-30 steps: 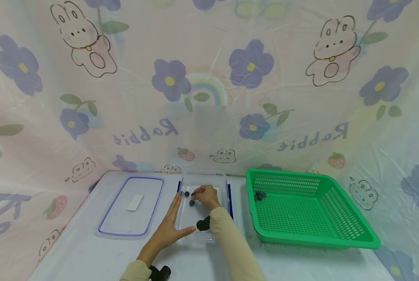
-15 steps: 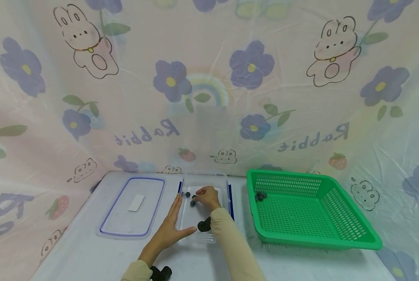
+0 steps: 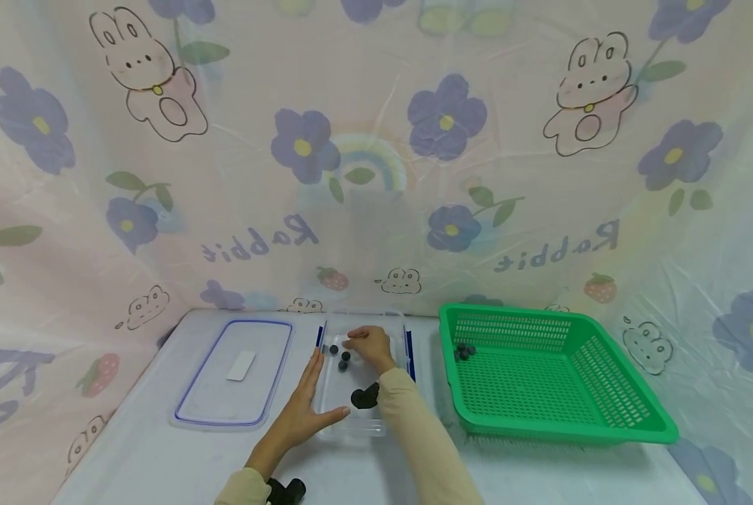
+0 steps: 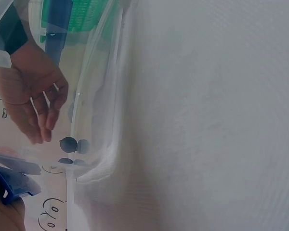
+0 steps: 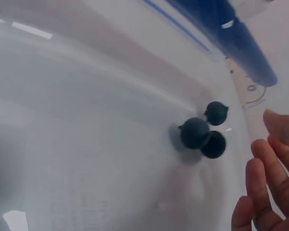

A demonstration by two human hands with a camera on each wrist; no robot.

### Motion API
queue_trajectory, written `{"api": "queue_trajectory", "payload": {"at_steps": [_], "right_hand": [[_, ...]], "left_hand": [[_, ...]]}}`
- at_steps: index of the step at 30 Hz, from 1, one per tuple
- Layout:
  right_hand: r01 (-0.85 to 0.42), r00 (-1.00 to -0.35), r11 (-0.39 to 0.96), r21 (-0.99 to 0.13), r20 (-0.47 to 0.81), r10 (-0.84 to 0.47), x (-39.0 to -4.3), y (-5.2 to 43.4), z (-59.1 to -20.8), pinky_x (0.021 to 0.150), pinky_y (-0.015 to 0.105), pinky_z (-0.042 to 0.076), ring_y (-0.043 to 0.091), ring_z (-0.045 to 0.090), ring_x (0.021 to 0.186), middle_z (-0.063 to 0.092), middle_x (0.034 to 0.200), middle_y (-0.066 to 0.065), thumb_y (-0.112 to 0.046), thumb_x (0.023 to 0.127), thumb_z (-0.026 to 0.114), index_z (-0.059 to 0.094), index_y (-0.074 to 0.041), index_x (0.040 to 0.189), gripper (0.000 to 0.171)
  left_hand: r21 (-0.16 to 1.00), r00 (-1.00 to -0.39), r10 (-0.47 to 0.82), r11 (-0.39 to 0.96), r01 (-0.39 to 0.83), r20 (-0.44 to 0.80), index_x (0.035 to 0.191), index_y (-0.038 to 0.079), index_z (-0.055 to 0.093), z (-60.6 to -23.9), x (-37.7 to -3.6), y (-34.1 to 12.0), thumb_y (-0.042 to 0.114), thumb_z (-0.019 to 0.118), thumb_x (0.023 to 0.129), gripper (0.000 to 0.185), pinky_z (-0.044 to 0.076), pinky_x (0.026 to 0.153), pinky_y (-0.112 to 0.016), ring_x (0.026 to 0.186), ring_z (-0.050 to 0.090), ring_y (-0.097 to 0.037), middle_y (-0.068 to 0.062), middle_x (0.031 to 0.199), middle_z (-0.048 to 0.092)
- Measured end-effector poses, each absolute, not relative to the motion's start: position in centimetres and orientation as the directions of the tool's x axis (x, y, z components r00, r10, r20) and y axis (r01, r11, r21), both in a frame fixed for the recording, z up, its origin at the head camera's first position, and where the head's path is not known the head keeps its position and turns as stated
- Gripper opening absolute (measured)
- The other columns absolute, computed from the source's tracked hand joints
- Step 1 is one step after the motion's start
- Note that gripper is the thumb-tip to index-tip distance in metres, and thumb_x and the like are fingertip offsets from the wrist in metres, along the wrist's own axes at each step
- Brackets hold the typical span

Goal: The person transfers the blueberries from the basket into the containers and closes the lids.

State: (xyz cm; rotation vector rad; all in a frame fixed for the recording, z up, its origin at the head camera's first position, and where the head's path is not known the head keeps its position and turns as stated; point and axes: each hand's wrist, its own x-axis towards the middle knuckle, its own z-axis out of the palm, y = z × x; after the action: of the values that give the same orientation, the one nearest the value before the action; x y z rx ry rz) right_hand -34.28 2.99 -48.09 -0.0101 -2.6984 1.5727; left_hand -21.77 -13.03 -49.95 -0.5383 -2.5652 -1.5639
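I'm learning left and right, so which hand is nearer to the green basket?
Right. The right hand is above the floor of the clear box, next to the basket. The left hand is at the box's other side, farther away.

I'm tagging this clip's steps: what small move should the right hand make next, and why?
Probably lift the right hand out of the clear container and over to the cluster of berries in the green basket. In the right wrist view the fingers appear to hold nothing, and three dark berries rest on the container floor while the cluster lies untouched.
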Motion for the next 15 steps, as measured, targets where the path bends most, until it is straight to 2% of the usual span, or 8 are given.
{"api": "queue_trajectory", "payload": {"at_steps": [7, 15], "right_hand": [[-0.02, -1.0, 0.417, -0.909, 0.019, -0.005, -34.4, 3.1, -46.8, 0.072, 0.033, 0.052, 0.014, 0.063, 0.074, 0.07, 0.085, 0.0, -0.018, 0.082, 0.077, 0.074, -0.008, 0.094, 0.016], [-0.07, -0.99, 0.367, -0.928, 0.02, -0.138, -34.2, 3.1, -44.7, 0.079, 0.036, 0.051, 0.014, 0.063, 0.081, 0.07, 0.095, 0.0, -0.024, 0.088, 0.072, 0.073, -0.009, 0.101, 0.02]], "left_hand": [[0.841, -0.93, 0.251, 0.41, 0.353, 0.268, 0.155, 0.003, 0.01, -50.1, -21.8, -13.0, 0.031, 0.081, 0.079, 0.108, 0.025, 0.105, -0.064, 0.144, 0.007, -0.037, -0.012, 0.162, 0.001], [0.849, -0.932, 0.255, 0.399, 0.345, 0.259, 0.155, 0.003, 0.009, -50.0, -21.8, -13.0, 0.033, 0.08, 0.08, 0.108, 0.026, 0.105, -0.062, 0.144, 0.007, -0.037, -0.011, 0.162, 0.0]]}}
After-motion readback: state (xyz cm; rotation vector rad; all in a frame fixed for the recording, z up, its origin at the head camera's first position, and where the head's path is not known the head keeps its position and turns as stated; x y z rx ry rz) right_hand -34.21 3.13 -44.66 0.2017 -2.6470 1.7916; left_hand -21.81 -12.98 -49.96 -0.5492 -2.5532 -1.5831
